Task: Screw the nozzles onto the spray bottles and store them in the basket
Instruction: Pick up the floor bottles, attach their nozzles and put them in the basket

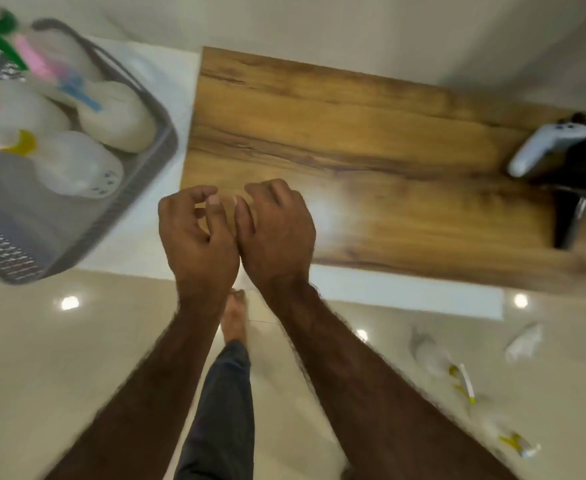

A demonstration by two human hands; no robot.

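Over wooden tabletop (pixel 354 126), bare left hand (pixel 194 237) and right hand (pixel 277 230) hovered loosely curled, empty; remaining bottles lay on floor, best fetched before grey plastic basket (pixel 139 188) filled

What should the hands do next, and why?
Probably the right hand should reach down to the floor for the loose bottle. Both it and the left hand are empty, the wooden table holds no bottles, and the basket already holds several.
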